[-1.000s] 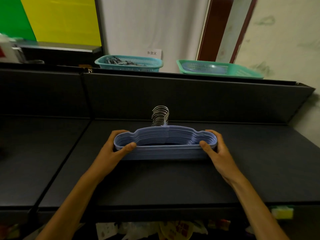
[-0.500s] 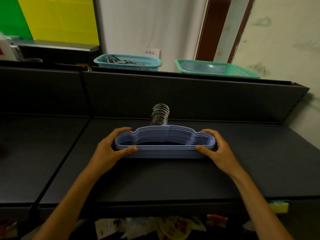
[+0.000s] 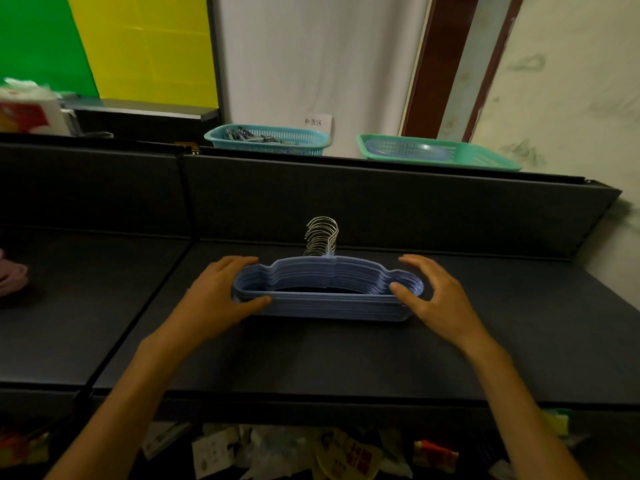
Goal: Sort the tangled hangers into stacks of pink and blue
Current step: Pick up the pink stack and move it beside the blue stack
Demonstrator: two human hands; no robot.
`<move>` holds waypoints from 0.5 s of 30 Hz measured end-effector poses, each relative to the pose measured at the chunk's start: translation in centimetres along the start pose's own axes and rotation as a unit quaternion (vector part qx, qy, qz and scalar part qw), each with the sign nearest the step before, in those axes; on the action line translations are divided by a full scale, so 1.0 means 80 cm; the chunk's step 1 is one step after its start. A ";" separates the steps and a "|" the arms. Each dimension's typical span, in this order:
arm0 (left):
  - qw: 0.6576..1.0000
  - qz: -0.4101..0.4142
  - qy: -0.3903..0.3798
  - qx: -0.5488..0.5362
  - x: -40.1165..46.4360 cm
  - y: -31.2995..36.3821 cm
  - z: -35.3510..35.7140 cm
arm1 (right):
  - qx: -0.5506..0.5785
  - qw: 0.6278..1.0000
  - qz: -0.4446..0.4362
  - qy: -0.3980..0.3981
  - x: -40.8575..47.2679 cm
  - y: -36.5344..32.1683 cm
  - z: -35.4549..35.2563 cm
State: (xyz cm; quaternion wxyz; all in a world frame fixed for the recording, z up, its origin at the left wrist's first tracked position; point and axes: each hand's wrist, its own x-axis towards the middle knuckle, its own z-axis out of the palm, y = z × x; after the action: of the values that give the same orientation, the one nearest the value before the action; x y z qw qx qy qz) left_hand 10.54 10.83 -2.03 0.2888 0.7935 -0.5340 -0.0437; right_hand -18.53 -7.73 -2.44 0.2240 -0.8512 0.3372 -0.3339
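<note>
A neat stack of blue hangers [image 3: 329, 299] lies on the dark table [image 3: 311, 358], its metal hooks [image 3: 322, 235] lined up and pointing toward the back panel. My left hand [image 3: 214, 299] grips the stack's left end, fingers curled behind it and thumb on the front. My right hand [image 3: 436, 299] is at the right end with only the thumb touching the stack; its fingers are spread and lifted off. A bit of the pink hangers [image 3: 12, 278] shows at the far left edge of the table.
A dark upright panel [image 3: 381, 206] runs along the back of the table. Behind it stand a teal basket of clips [image 3: 266, 138] and a green tray [image 3: 436, 154]. Papers and clutter [image 3: 294, 452] lie below the table's front edge.
My right hand has loosened: its fingers have lifted off the right end of the blue stack and only the thumb stays on it. The left hand keeps its grip.
</note>
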 end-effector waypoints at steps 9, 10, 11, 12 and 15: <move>0.981 -0.004 0.035 0.193 -0.052 0.015 -0.061 | -0.140 0.984 -0.104 -0.029 0.010 -0.095 0.048; 0.978 -0.017 0.035 0.204 -0.060 0.008 -0.067 | -0.144 0.983 -0.107 -0.037 0.009 -0.105 0.059; 0.975 -0.032 0.033 0.218 -0.069 -0.002 -0.073 | -0.149 0.981 -0.112 -0.044 0.008 -0.117 0.070; 0.971 -0.045 0.031 0.231 -0.077 -0.013 -0.080 | -0.154 0.980 -0.118 -0.051 0.008 -0.130 0.080; 0.966 -0.067 0.035 0.249 -0.100 -0.051 -0.105 | -0.146 0.977 -0.137 -0.070 0.008 -0.175 0.113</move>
State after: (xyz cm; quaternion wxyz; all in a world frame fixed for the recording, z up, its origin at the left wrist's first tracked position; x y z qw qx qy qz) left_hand 13.68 22.35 0.94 0.0970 0.8755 -0.4629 0.0992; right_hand -5.76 2.61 0.20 0.0723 -0.9343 0.2460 -0.2479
